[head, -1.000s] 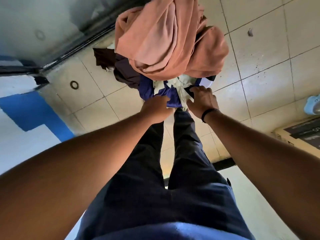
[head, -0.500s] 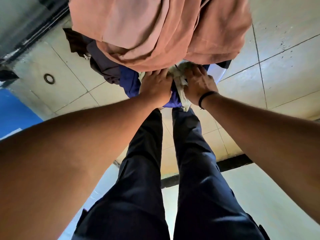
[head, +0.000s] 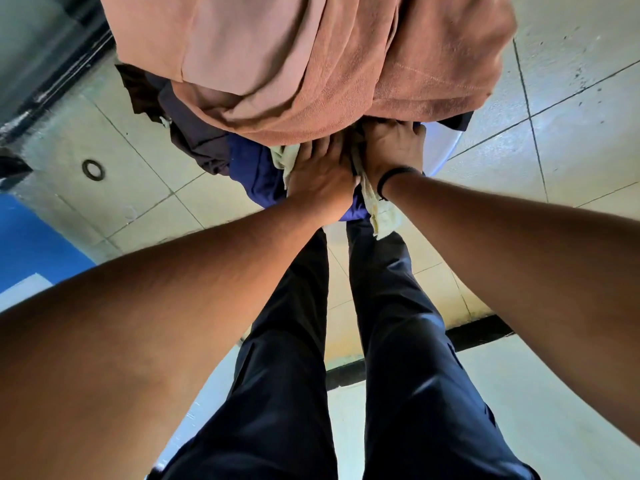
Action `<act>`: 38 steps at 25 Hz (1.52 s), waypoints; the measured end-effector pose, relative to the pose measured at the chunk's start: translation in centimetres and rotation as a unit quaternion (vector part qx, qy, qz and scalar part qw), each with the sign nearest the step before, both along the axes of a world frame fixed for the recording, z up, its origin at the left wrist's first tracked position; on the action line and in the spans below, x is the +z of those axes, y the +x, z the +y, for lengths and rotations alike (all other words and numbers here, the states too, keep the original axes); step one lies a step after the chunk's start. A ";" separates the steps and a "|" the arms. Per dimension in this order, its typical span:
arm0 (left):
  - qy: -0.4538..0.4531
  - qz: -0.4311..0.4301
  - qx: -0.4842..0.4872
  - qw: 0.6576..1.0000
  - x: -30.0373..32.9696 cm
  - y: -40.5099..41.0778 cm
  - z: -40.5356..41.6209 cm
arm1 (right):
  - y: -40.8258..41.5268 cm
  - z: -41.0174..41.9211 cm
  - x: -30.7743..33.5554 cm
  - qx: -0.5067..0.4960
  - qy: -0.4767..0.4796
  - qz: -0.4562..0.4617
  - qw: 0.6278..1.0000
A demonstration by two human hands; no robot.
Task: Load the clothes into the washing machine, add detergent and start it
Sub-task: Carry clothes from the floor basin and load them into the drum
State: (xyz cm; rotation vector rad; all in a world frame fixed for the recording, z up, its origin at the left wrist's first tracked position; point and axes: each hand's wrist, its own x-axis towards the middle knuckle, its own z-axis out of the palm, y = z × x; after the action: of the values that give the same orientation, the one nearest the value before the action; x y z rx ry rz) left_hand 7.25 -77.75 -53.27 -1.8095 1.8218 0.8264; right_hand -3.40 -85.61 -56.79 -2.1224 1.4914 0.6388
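Loading step, gathering stage: left hand (head: 320, 174) and right hand (head: 393, 150) both grip the heaped salmon, purple and cream clothes (head: 311, 71) at upper centre. Next: lift and carry; washer unseen.

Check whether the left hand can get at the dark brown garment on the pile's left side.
Probably yes. The left hand is buried in the clothes pile beside it, and the dark brown garment hangs exposed, nothing covering it.
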 end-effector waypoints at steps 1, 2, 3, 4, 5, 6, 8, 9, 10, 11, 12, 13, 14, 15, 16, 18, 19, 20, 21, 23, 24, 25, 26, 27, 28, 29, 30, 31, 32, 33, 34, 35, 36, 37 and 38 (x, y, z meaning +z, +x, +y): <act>-0.006 0.002 0.003 1.000 0.1 -0.2 0.0 | 0.0 -0.4 0.2 0.001 -0.001 -0.003 1.000; -0.006 0.003 0.001 1.000 0.2 -0.3 0.1 | -0.1 -0.6 0.6 0.004 0.000 -0.009 1.000; -0.006 0.001 -0.003 1.000 0.4 -0.4 0.3 | -0.4 -0.8 1.2 0.007 0.000 -0.019 1.000; -0.009 0.001 -0.005 1.000 0.7 -0.5 0.5 | -0.7 -0.6 1.9 0.010 -0.001 -0.031 0.999; -0.015 0.001 -0.004 1.000 1.1 -0.6 0.7 | -1.1 -0.2 2.6 0.012 -0.002 -0.044 0.999; -0.021 0.003 0.000 1.000 1.5 -0.8 1.1 | -1.6 0.4 3.5 0.015 -0.004 -0.055 0.998; -0.033 0.016 0.011 0.999 2.9 -1.4 2.0 | -2.6 1.6 5.4 0.023 -0.015 -0.073 0.997; -0.040 0.026 0.014 0.999 3.6 -1.6 2.7 | -3.1 2.1 6.2 0.030 -0.024 -0.076 0.996; -0.046 0.034 0.014 0.998 4.4 -1.9 3.3 | -3.6 2.7 7.0 0.039 -0.035 -0.077 0.996; -0.051 0.040 0.018 0.998 5.4 -2.1 3.9 | -4.1 3.2 8.0 0.051 -0.044 -0.079 0.995; -0.054 0.043 0.023 0.997 6.5 -2.1 4.5 | -4.4 3.7 9.0 0.061 -0.051 -0.089 0.993; -0.058 0.046 0.030 0.997 7.6 -2.1 4.8 | -4.6 4.0 10.1 0.065 -0.059 -0.107 0.990; -0.066 0.054 0.040 0.996 8.7 -1.9 5.1 | -4.6 4.3 11.3 0.064 -0.064 -0.134 0.987; -0.080 0.067 0.048 0.993 9.7 -1.7 5.4 | -4.4 4.4 12.6 0.057 -0.062 -0.164 0.983; -0.101 0.087 0.058 0.989 10.9 -1.5 5.6 | -4.1 4.4 13.9 0.045 -0.049 -0.194 0.979; -0.153 0.150 0.144 0.966 12.2 -1.0 5.7 | -3.3 4.4 16.1 0.029 -0.015 -0.245 0.969; -0.161 0.188 0.241 0.939 12.9 -0.7 5.3 | -2.9 4.6 17.0 0.036 -0.002 -0.266 0.963; -0.150 0.214 0.351 0.899 13.5 -0.4 4.6 | -2.7 4.9 17.8 0.049 0.005 -0.287 0.957; -0.124 0.222 0.455 0.853 13.7 0.2 3.6 | -2.4 5.4 18.5 0.063 0.010 -0.309 0.949; -0.058 0.196 0.573 0.794 13.1 1.4 1.6 | -1.9 6.6 19.1 0.083 0.025 -0.351 0.932; -0.028 0.170 0.579 0.797 12.8 1.8 1.0 | -1.7 7.1 19.1 0.084 0.037 -0.366 0.926; -0.004 0.153 0.570 0.807 12.5 2.1 0.6 | -1.5 7.5 19.0 0.074 0.050 -0.374 0.923; 0.006 0.142 0.556 0.819 12.2 2.1 0.5 | -1.3 7.5 18.8 0.048 0.064 -0.372 0.925; 0.007 0.141 0.550 0.823 12.1 1.9 0.6 | -1.0 7.4 18.7 0.011 0.079 -0.366 0.927; 0.002 0.140 0.550 0.824 12.2 1.5 0.8 | -0.7 7.1 18.4 -0.029 0.087 -0.358 0.929; -0.004 0.137 0.547 0.826 12.4 1.0 1.3 | -0.3 6.8 18.0 -0.066 0.083 -0.346 0.932; -0.010 0.137 0.535 0.833 12.7 0.3 2.0 | 0.2 6.3 17.4 -0.098 0.074 -0.320 0.939; -0.021 0.147 0.521 0.840 12.9 -0.6 3.0 | 0.8 5.6 16.5 -0.122 0.076 -0.278 0.950; -0.032 0.170 0.511 0.842 13.3 -1.5 4.3 | 1.5 4.8 15.8 -0.136 0.102 -0.225 0.960; -0.031 0.197 0.506 0.839 13.9 -2.7 5.7 | 2.2 3.9 15.2 -0.140 0.152 -0.169 0.964; -0.019 0.227 0.506 0.832 14.6 -4.0 7.3 | 2.9 3.2 14.7 -0.129 0.210 -0.115 0.962; -0.007 0.252 0.506 0.825 15.4 -5.2 8.6 | 3.4 2.7 14.3 -0.102 0.255 -0.074 0.959; -0.005 0.269 0.506 0.820 16.1 -6.2 9.7 | 3.6 2.6 13.9 -0.069 0.278 -0.048 0.957; -0.016 0.276 0.504 0.819 16.8 -6.8 10.3 | 3.6 2.7 13.7 -0.040 0.277 -0.033 0.959; -0.038 0.274 0.498 0.822 17.3 -6.9 10.5 | 3.4 3.0 13.6 -0.018 0.260 -0.029 0.965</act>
State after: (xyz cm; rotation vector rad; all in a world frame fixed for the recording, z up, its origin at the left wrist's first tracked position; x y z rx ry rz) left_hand 0.40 -67.30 -36.00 -2.8082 1.0184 1.8038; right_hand -0.05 -82.65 -43.17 -1.6891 1.1667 0.8397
